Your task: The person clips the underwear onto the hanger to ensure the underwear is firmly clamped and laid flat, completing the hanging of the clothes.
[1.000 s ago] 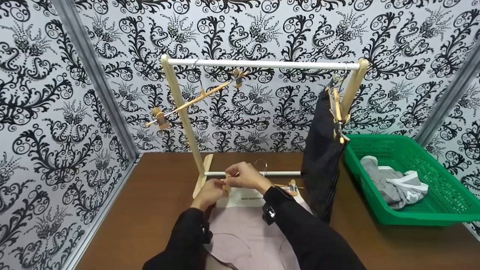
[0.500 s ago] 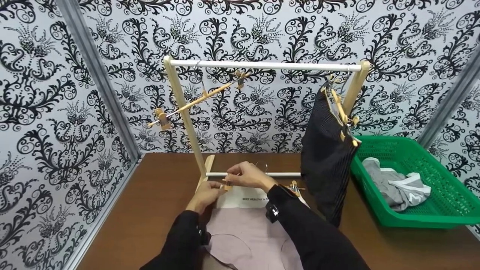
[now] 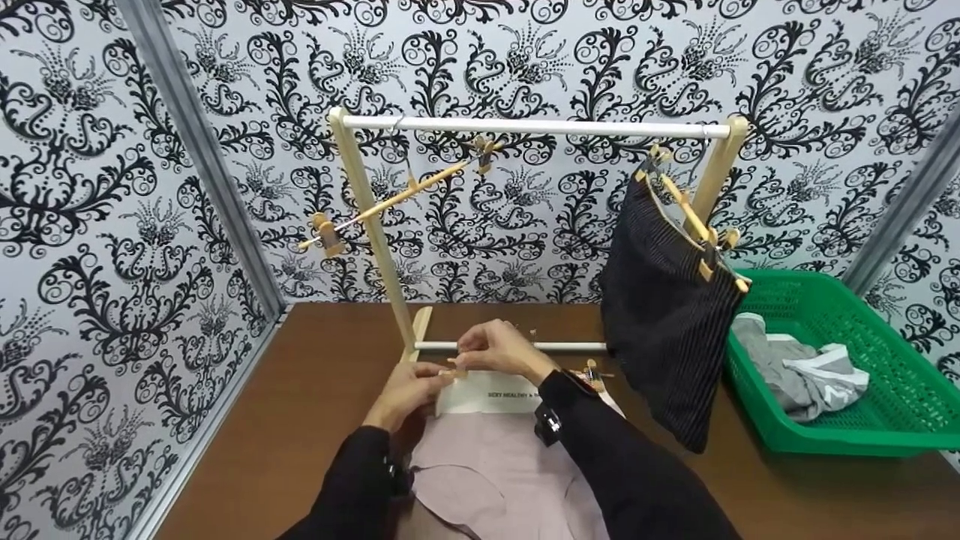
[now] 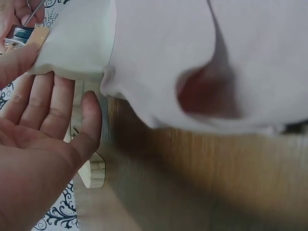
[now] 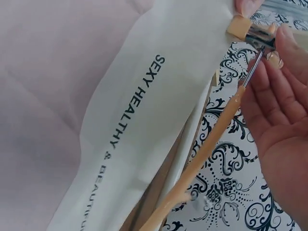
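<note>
A pale pink garment with a white waistband lies on the table; black printed letters run along the band. My right hand pinches a wooden clip of a clip hanger between thumb and fingers. That clip sits over the band's left corner. My left hand holds this corner, thumb on top near the clip and the other fingers beneath the cloth. The hanger's other clip is at the band's right end, partly behind my right sleeve.
Over the table stands a rack with a white rail. A bare clip hanger hangs on its left, and a dark striped garment hangs clipped at its right. A green basket at the right holds a grey and white cloth.
My left hand has shifted slightly left along the band's corner, while my right hand stays at the clip. The hanging dark garment has swung round to show more of its broad side.
</note>
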The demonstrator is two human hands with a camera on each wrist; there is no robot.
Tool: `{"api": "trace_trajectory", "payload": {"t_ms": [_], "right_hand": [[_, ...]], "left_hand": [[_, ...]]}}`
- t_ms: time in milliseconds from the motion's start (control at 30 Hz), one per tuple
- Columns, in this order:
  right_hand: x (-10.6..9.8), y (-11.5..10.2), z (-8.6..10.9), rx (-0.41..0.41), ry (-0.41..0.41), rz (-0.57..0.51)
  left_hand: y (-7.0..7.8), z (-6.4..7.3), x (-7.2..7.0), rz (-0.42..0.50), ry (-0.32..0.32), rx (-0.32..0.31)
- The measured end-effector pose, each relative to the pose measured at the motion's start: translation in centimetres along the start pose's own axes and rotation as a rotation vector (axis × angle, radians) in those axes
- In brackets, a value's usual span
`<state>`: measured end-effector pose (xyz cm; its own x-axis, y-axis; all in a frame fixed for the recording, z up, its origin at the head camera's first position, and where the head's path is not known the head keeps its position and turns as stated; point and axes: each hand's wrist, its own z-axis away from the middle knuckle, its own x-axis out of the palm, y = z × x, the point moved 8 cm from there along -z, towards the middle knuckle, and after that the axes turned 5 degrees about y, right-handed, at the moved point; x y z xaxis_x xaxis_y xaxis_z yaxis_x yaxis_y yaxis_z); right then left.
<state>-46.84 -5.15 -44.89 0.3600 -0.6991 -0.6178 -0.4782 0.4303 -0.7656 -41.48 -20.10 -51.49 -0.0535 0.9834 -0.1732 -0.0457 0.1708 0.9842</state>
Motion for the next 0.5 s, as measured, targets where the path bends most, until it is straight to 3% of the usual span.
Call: {"api": "trace_trajectory", "payload": {"t_ms": [200,333,500], "right_hand": [[-0.64,0.07,0.19,0.0,0.027,-0.078],[-0.82,-0.02,0.11,-0.016,0.038,-0.061],[-0.29,-0.13,0.22,-0.06,0.006,-0.051]], "left_hand": [[0.4,-0.03,-0.2,-0.022,0.026,0.024],[0.75,0.02,-0.31,-0.06,0.016,0.056],[0.79,0.21,-0.32,-0.004,0.006,0.054]]}}
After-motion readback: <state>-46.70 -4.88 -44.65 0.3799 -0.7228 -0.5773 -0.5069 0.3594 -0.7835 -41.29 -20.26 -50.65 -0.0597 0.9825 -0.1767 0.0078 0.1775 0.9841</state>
